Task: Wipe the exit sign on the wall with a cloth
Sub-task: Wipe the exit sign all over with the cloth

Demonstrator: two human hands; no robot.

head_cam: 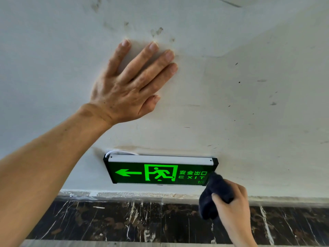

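Note:
A green lit exit sign (160, 172) with an arrow, a running figure and the word EXIT is fixed low on the white wall. My right hand (233, 209) grips a dark blue cloth (214, 193). The cloth's upper tip touches the sign's right end. My left hand (130, 84) lies flat on the wall above and left of the sign, fingers spread, holding nothing.
The white wall (249, 104) is scuffed and stained. A white cable (121, 152) curves out at the sign's top left corner. Below the sign runs a dark marble skirting (124, 220) with white veins.

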